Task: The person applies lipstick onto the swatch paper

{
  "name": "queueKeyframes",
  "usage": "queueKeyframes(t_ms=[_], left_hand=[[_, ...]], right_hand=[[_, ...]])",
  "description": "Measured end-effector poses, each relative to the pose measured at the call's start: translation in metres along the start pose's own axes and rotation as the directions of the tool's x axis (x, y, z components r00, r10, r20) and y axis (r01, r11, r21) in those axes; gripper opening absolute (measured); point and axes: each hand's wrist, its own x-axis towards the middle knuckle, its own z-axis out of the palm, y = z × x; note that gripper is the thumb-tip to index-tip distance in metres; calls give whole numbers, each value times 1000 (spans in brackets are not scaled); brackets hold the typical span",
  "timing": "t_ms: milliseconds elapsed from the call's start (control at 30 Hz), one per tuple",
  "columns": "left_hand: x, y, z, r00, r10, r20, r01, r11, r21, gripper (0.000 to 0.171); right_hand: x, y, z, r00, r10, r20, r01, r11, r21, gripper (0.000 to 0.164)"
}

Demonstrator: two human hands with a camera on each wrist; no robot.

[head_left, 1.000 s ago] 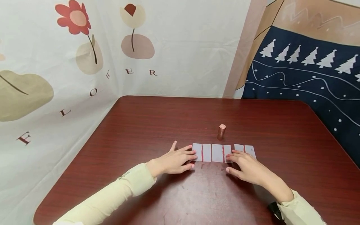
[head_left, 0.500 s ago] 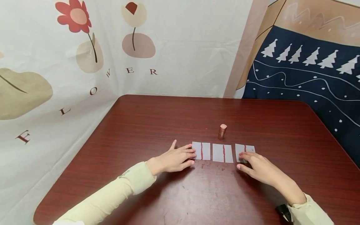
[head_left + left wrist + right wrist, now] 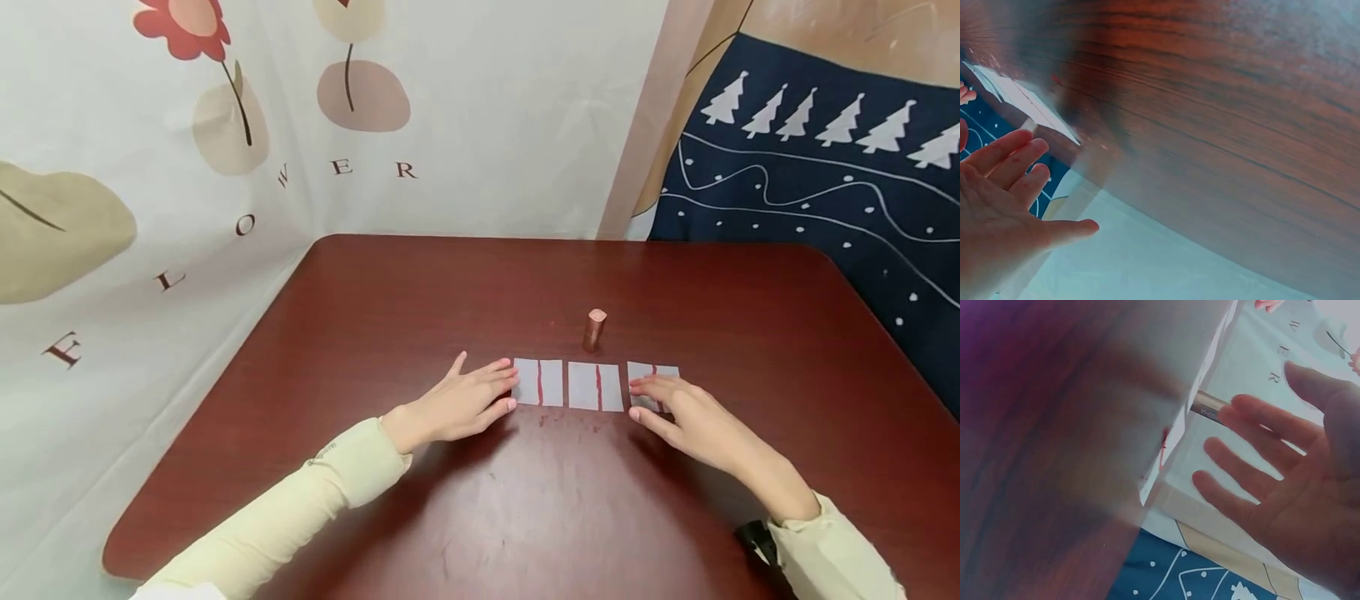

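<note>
Three white paper squares lie in a row on the table, each with a red streak down it: the left paper (image 3: 551,382), the middle paper (image 3: 583,387) and the right paper (image 3: 641,369). Behind them stands a copper-coloured lipstick tube (image 3: 594,331), upright. My left hand (image 3: 453,404) is spread, fingertips at the left paper's left edge. Over the right paper lies my right hand (image 3: 693,421), fingers extended and covering part of it; whether they press on it cannot be told. Nothing is held by either hand. In the right wrist view the lipstick tube (image 3: 1208,405) shows beyond the fingers.
The dark red wooden table (image 3: 420,300) extends around the papers. A white cloth with flowers and letters (image 3: 487,125) hangs at the back and left. At the right hangs a navy cloth with white trees (image 3: 810,175).
My right hand has moved right, from the gap beside the middle paper to over the right paper. The middle paper has shifted slightly right. My left hand stays put; the head view tilts down.
</note>
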Motion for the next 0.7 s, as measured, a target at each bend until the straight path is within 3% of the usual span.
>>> queueKeyframes(t_ms=[200,500,700], left_hand=[[-5,-4,-3,999,-27,-45,29,999,31,51],[-5,-6,-10,993,-65,-102,72,995,71,54],[-4,-12,-14,984,-142,-112,151,986,75,76]], right_hand=[[1,-1,-7,997,-19,-69,20,1000,23,35],[-1,1,-15,998,56,-37,-55,998,24,45],[-3,7,-26,992,121,-44,-120,992,27,62]])
